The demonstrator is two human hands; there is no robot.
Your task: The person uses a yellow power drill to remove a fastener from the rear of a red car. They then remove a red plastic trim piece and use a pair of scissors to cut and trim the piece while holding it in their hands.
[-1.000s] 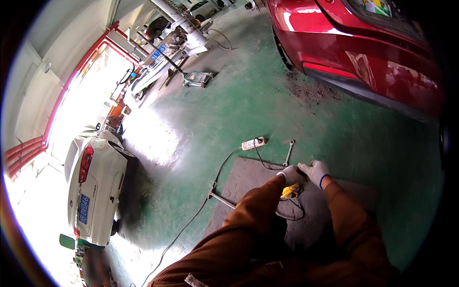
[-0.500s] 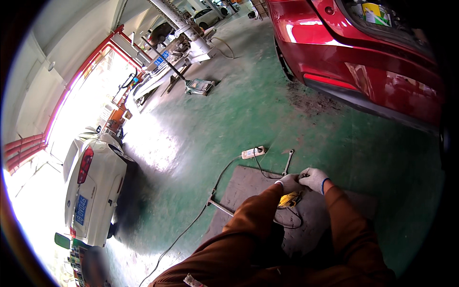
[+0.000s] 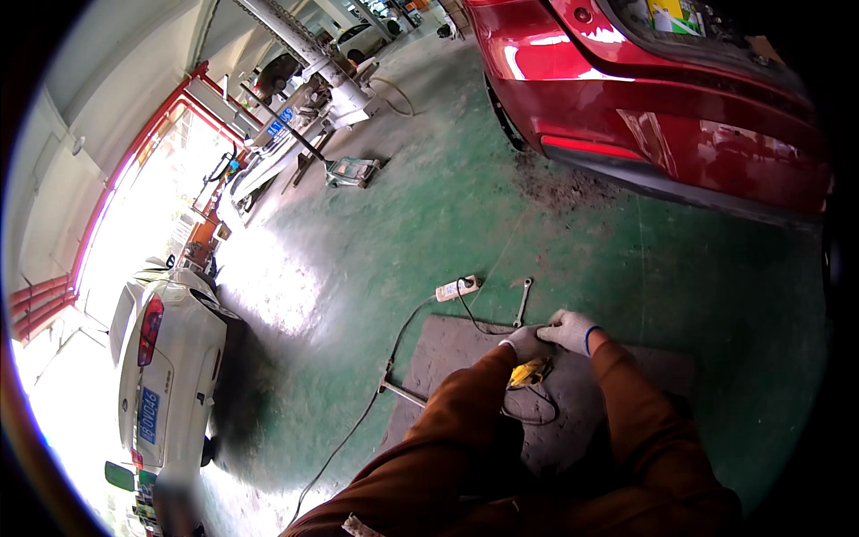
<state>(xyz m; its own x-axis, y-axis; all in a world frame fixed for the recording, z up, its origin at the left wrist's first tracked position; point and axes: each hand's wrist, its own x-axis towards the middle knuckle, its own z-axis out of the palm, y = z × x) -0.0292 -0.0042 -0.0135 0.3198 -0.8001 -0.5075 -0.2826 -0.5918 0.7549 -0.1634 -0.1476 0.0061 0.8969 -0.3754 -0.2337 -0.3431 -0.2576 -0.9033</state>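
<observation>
My left hand [image 3: 526,344] and my right hand [image 3: 571,331], both in pale knit gloves, meet in front of me above a grey mat. Their fingers are bent together, and whatever they pinch is hidden between them. Just below the hands a yellow tool [image 3: 530,372] lies on the grey mat [image 3: 640,376], partly covered by my left hand and forearm. Its dark cord loops over the mat. Beyond the hands lies a metal wrench [image 3: 523,302], apart from them.
A white power strip [image 3: 459,287] with a trailing cable lies past the mat. A T-shaped metal bar [image 3: 403,392] lies at the mat's left edge. A red car [image 3: 662,125] stands far right, a white car [image 3: 183,358] left. Farther off are a floor jack [image 3: 352,171] and a lift post [image 3: 313,54].
The surroundings have shifted slightly left in the picture. My hands stay together, and the right fingers now lie closer over the left ones. The dark gap between them no longer shows.
</observation>
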